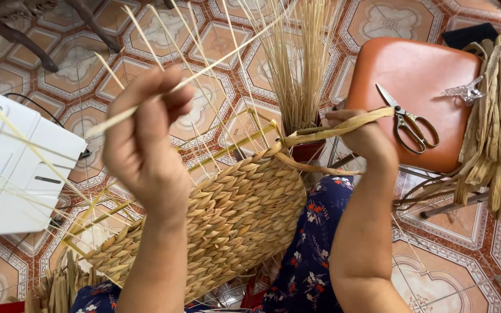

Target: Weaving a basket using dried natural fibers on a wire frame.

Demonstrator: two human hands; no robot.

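Note:
A half-woven straw basket (233, 214) lies across my lap, its braided side facing up, with several thin upright stakes (204, 69) fanning out from its edge. My left hand (146, 139) is raised above the basket and pinches one pale stake between thumb and fingers. My right hand (360, 136) is at the basket's upper right corner, gripping a flat tan weaving strand (326, 132) that runs from the woven edge and loops past the hand.
An orange stool seat (418, 69) to the right carries scissors (407, 124) and a metal clip (465, 91). A bundle of dried straw strands (500, 133) hangs over its right side. A bunch of thin reeds (300, 69) stands behind the basket. A white machine (13, 168) sits left on the patterned tile floor.

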